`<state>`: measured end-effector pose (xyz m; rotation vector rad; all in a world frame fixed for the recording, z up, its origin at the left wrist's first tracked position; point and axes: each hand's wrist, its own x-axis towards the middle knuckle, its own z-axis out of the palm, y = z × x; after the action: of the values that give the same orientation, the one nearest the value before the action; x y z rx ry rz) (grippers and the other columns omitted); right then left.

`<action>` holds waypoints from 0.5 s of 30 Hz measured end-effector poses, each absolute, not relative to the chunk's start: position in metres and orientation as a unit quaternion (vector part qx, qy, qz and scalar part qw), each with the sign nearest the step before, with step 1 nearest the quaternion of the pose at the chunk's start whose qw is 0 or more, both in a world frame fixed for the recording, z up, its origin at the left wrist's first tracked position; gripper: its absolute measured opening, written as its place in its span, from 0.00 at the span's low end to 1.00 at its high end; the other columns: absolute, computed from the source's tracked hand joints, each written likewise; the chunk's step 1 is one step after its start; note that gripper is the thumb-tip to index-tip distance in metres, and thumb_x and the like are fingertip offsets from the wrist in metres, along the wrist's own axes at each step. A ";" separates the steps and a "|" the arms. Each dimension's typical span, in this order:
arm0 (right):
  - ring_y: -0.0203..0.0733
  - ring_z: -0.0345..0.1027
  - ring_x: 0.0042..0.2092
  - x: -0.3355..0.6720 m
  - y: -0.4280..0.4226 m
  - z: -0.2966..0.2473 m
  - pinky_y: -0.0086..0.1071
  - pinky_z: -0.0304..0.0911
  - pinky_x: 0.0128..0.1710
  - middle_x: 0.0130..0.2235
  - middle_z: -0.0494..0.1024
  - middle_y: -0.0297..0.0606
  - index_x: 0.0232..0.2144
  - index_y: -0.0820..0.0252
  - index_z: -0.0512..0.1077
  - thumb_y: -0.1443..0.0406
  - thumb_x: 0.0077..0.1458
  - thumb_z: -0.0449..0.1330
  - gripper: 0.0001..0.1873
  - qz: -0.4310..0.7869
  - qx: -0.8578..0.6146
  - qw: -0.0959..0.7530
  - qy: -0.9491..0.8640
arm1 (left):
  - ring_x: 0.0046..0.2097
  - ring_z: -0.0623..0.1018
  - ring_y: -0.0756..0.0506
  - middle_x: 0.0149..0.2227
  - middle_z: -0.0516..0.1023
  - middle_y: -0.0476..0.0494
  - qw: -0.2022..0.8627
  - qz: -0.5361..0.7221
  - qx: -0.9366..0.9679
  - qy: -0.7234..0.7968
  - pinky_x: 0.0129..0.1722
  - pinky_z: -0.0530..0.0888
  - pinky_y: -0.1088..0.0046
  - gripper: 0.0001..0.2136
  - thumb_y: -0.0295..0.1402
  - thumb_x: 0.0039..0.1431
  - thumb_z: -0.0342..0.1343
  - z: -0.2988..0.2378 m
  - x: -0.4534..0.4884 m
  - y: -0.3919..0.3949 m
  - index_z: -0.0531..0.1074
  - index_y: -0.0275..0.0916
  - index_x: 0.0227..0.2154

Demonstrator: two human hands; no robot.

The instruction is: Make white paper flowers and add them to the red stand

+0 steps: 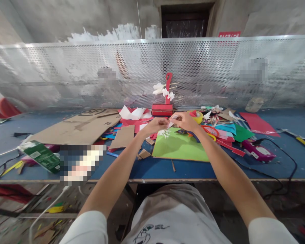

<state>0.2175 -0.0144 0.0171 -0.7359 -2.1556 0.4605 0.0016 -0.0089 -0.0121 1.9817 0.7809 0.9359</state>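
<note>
I am seeing a cardboard sheet (81, 130) lying left of the green sheet (179, 147) on the table (152, 171); over that green sheet's far edge the left hand (156, 124) is pinching a white paper scrap (173, 118); the right hand (185, 121) is gripping its other end, fingers closed; a purple glue gun (258, 151) is lying to the right.

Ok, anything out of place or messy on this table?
Paper scraps lie heaped behind the green sheet, and more litter the floor. The glue gun's black cord loops over the table's front edge. The left hand and right hand pinch a white paper piece; no damage.
</note>
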 end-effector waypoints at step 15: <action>0.40 0.69 0.32 0.218 -0.011 0.014 0.33 0.62 0.33 0.30 0.77 0.37 0.30 0.60 0.71 0.59 0.55 0.58 0.09 0.196 -0.305 0.418 -0.833 | 0.32 0.73 0.52 0.32 0.73 0.47 0.405 0.418 0.776 0.241 0.34 0.69 0.75 0.12 0.30 0.51 0.64 -0.004 0.011 -0.022 0.69 0.36 0.37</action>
<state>0.2181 -0.0106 0.0140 -0.7654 -2.0888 0.4905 0.0112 -0.0224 -0.0040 1.9597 0.6094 1.0551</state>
